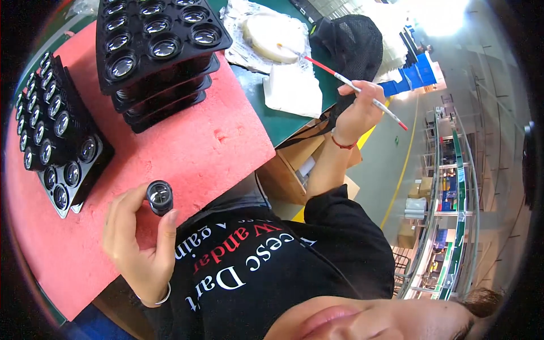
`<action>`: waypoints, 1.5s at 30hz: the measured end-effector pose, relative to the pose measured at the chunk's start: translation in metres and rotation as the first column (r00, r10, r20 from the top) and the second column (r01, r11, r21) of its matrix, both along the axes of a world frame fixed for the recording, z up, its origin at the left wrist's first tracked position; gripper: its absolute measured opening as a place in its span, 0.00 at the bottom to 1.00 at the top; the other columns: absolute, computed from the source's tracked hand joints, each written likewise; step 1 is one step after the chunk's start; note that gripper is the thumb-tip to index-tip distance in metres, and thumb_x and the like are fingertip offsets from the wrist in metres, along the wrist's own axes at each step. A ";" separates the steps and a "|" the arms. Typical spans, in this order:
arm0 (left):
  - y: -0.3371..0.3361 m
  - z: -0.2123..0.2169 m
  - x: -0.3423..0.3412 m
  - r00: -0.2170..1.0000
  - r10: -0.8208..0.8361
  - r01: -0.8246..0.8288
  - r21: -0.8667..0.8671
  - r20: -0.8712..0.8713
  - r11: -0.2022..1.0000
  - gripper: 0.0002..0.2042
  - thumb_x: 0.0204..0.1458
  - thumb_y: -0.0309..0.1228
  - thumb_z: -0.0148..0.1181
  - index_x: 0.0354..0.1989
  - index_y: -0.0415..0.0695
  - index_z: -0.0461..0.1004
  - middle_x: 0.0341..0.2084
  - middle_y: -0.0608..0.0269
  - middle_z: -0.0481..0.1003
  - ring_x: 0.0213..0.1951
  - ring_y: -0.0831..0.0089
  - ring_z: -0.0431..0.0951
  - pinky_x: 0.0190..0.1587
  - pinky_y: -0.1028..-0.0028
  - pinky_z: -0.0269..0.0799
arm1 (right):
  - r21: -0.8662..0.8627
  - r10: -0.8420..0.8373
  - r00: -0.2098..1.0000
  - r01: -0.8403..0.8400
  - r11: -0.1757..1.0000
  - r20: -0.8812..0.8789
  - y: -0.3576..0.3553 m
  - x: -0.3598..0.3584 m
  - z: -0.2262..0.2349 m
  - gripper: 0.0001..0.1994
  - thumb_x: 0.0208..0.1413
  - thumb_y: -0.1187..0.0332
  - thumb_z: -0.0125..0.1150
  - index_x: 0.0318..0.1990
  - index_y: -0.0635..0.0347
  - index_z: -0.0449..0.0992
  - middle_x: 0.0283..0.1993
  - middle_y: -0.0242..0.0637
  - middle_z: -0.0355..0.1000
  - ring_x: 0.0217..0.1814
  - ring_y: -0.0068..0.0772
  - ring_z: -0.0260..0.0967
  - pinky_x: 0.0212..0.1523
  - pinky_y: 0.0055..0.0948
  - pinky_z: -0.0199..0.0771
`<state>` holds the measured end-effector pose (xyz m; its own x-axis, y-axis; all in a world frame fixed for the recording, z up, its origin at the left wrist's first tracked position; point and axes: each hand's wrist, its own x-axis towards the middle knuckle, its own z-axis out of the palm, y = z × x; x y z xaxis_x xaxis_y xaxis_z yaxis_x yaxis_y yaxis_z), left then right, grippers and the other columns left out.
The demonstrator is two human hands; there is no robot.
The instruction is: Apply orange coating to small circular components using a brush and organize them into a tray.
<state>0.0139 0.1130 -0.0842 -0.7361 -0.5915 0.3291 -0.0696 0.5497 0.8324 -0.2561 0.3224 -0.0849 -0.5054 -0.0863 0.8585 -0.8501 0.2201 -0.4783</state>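
Between the fingertips and thumb of my left hand [136,243] is a small black-barrelled lens [160,194], its glass facing up near the front edge of a pink foam mat [215,170]. My right hand [361,110] pinches a thin red and white brush [324,68]. The brush tip reaches over a round cream-coloured pad or dish [266,35], which lies on crumpled printed paper; whether it touches is unclear. A folded white wipe [292,93] lies just below the dish.
Stacked black trays [164,73] of lenses stand on the mat. Another black tray [90,170] with many lenses sits at the left. A black mesh cap [354,48] lies on the green table [246,85]. Below the table's right edge is an open cardboard box [303,161].
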 end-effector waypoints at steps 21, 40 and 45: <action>-0.009 0.002 0.007 0.993 0.073 -0.050 0.235 -0.092 0.971 0.15 0.35 0.22 0.64 0.34 0.33 0.71 0.23 0.60 0.73 0.15 0.85 0.66 0.14 0.86 0.60 | -0.640 0.954 0.284 -0.717 0.274 0.090 -0.061 0.073 -0.034 0.15 0.59 0.55 0.34 0.29 0.56 0.58 0.12 0.32 0.55 0.14 0.22 0.47 0.18 0.21 0.48; -0.014 -0.002 0.014 0.990 0.023 0.030 0.365 -0.138 0.930 0.15 0.40 0.24 0.62 0.37 0.33 0.71 0.23 0.63 0.72 0.15 0.89 0.64 0.15 0.87 0.54 | -0.529 0.897 0.436 -0.744 0.408 0.079 -0.066 0.077 -0.039 0.14 0.59 0.58 0.34 0.28 0.59 0.57 0.13 0.36 0.58 0.13 0.25 0.51 0.17 0.24 0.51; -0.014 0.000 0.016 0.987 0.000 0.087 0.541 -0.158 0.837 0.13 0.43 0.24 0.59 0.39 0.33 0.70 0.25 0.63 0.72 0.17 0.88 0.64 0.17 0.87 0.56 | -0.499 0.888 0.449 -0.749 0.436 0.100 -0.065 0.079 -0.038 0.14 0.59 0.58 0.35 0.29 0.57 0.59 0.15 0.34 0.60 0.15 0.22 0.51 0.19 0.23 0.49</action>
<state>0.0296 0.0990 -0.0846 -0.7347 -0.6749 0.0687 0.0892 0.0042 0.9960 -0.1768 0.2571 -0.1225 -0.5801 -0.3584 0.7315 -0.3143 -0.7300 -0.6069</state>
